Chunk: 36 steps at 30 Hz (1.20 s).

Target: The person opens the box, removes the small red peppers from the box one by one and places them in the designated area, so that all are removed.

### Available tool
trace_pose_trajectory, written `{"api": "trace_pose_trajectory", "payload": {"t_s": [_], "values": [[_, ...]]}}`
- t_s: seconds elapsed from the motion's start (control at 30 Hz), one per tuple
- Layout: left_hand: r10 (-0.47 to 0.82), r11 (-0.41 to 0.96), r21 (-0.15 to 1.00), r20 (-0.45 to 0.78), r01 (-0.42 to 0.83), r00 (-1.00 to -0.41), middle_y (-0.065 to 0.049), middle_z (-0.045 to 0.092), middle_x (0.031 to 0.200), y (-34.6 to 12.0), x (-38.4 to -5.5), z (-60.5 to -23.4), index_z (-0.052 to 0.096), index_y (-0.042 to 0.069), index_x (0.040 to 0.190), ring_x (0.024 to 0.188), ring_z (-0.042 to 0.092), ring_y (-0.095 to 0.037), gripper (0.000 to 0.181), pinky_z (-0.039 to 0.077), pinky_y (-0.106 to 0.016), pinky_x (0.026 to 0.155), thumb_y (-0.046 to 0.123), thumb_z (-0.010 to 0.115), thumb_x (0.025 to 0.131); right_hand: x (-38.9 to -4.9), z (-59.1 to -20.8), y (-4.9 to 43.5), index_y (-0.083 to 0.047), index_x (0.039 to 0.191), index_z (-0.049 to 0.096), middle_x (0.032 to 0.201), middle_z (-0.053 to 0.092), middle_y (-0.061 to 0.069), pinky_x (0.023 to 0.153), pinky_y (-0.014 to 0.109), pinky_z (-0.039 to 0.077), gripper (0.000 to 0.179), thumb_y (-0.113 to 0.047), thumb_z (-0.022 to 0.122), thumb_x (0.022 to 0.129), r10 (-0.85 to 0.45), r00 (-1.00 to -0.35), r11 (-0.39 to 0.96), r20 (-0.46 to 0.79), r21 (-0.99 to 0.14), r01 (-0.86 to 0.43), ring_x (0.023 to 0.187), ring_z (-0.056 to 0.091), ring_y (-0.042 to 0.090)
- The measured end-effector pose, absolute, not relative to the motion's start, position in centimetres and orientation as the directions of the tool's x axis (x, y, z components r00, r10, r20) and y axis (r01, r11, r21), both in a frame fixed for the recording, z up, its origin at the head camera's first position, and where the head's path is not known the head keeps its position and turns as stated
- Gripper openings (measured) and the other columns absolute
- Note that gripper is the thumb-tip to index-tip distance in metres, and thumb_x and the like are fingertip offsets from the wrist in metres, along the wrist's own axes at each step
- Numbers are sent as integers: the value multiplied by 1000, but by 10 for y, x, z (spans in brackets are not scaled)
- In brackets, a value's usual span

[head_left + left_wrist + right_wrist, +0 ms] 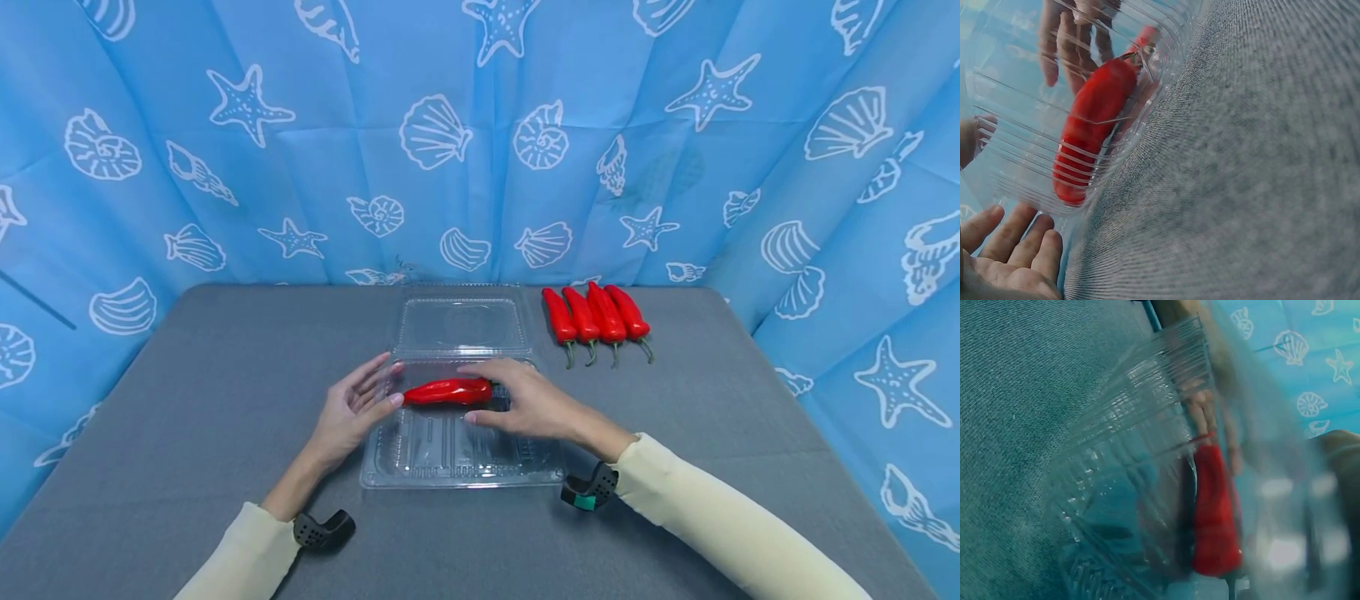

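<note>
One red chili pepper [448, 392] lies sideways in the far part of a clear plastic clamshell container [461, 482], its stem end to the right. My right hand [536, 404] reaches over the container from the right, thumb and fingers spread around the stem end without gripping it. At the left side is my left hand [347, 421], its thumb near the pepper's tip. In the left wrist view, the left hand's fingers [1013, 234] are loosely extended beside the container wall. The right wrist view shows the pepper [1215, 515] through blurred clear plastic.
The container's lid [461, 325] lies folded back toward the curtain. Several more red chili peppers [581, 317] lie in a row at the back right, stems toward me. A grey cloth [247, 400] covers the table, and a blue shell-print curtain [480, 200] hangs behind it.
</note>
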<state>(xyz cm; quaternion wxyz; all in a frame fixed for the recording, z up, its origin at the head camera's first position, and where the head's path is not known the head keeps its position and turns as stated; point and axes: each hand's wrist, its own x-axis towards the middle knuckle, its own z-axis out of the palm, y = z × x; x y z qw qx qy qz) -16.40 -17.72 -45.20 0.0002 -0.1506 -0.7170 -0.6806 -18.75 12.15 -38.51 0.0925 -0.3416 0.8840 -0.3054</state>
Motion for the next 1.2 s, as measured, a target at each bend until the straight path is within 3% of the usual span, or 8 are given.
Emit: {"api": "trace_pose_trajectory", "payload": {"t_s": [0.47,0.6,0.77,0.93,1.03,1.2], "values": [[205,8,980,195,201,-959,-20,50,149,-177,-165,-452,36,2,155,140,45,-33,70,41,-22,109,3,69,93,-188,-386,117,-17,150,51,146,56,4,104,48,46,71,-40,77,89,-702,-712,612,-19,-526,-590,128,49,23],[209,-5,978,203,207,-956,-20,51,149,-177,-165,-453,36,1,155,140,46,-32,70,41,-22,109,1,68,93,-188,-386,117,-18,148,54,133,63,3,98,46,49,66,-41,76,90,-715,-698,616,-46,-513,-597,117,55,20],[210,-7,976,213,217,-954,-21,51,149,-177,-165,-453,36,1,155,139,47,-29,70,41,-22,109,0,68,93,-187,-386,116,-21,145,58,114,64,-2,85,35,50,60,-39,75,90,-723,-683,640,-104,-474,-605,98,55,14],[213,-1,975,219,223,-952,-21,51,148,-177,-166,-454,36,1,155,139,47,-31,71,41,-23,110,-1,69,92,-186,-385,116,-22,144,58,111,63,-6,81,33,49,60,-34,76,89,-736,-666,638,-124,-457,-620,93,55,12],[214,7,974,221,227,-952,-21,51,148,-177,-166,-454,36,1,155,139,46,-33,71,41,-23,110,0,69,92,-186,-385,118,-21,145,57,116,64,-5,85,35,51,62,-37,77,88,-754,-645,620,-122,-456,-638,97,57,12],[213,19,973,221,230,-952,-21,51,148,-178,-165,-455,36,2,155,139,46,-34,71,41,-22,109,1,69,92,-186,-385,118,-21,148,55,140,61,1,106,45,47,65,-46,74,90,-783,-610,589,-121,-459,-665,125,56,19]]}}
